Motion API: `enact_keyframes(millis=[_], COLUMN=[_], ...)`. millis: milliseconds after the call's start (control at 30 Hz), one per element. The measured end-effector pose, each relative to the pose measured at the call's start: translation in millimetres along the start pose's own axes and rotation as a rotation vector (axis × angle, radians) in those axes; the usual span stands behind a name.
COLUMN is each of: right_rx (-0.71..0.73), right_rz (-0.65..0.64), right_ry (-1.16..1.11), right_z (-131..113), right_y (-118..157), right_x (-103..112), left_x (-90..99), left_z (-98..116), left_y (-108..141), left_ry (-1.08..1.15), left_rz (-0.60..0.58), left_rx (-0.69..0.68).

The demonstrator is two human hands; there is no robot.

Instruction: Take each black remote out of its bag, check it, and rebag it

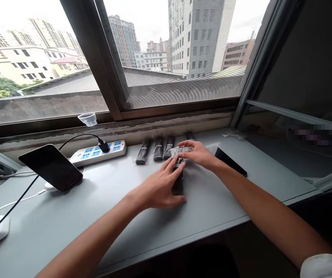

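Observation:
A slim black item [178, 182] in clear plastic lies on the desk, partly hidden under my left hand [163, 182]. My left fingers reach along its far end and the thumb rests by its near end, holding it down. My right hand [197, 154] pinches the crinkled clear plastic wrapper [177, 150] at the far end of that item. Just beyond my hands lie more black items in clear plastic: one on the left [143, 151], one beside it [158, 149], a third [168, 147], and another partly hidden black packet [189, 135].
A black wedge-shaped object [231, 162] lies right of my right forearm. On the left, a dark tablet or phone [51, 166] leans on a stand near a white power strip [98, 153] with a plug and cable. A clear plastic cup [88, 119] sits on the window ledge.

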State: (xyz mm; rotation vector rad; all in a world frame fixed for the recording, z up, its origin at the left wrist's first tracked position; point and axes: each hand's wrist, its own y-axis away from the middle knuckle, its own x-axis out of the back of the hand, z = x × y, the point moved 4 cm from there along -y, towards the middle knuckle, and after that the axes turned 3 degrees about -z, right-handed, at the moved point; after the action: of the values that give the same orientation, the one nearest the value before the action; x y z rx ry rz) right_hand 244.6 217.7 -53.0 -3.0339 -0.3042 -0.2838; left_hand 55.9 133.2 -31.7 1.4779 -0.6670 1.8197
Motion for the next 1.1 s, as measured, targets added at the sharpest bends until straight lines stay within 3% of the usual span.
enact_keyframes(millis=[100, 300, 400, 533, 667, 800, 967, 1100], right_rx=[0.023, 0.198, 0.202, 0.199, 0.222, 0.235, 0.241, 0.230], right_rz=[0.089, 0.169, 0.225, 0.269, 0.292, 0.289, 0.221, 0.194], right_ry=[0.190, 0.623, 0.637, 0.566, 0.544, 0.518, 0.482, 0.462], right_z=[1, -3, -7, -14, -19, -21, -23, -23], right_y=[-1, -2, -1, 0, 1, 3, 7, 10], right_x=[7, 14, 18, 20, 21, 18, 8, 4], left_x=[7.4, 10.5, 10.7, 13.8, 16.0, 18.8, 19.2, 19.5], left_z=[-3, 0, -2, -21, -43, -45, -44, -45], left_y=[-14, -40, -56, -84, -107, -104, -88, -89], left_ry=[-0.010, -0.111, -0.161, -0.177, -0.173, -0.170, -0.136, -0.117], left_rz=[-0.092, -0.043, -0.014, 0.001, 0.062, 0.181, 0.151, 0.132], left_rx=[-0.032, -0.042, -0.058, -0.038, 0.083, 0.265, 0.505, 0.617])
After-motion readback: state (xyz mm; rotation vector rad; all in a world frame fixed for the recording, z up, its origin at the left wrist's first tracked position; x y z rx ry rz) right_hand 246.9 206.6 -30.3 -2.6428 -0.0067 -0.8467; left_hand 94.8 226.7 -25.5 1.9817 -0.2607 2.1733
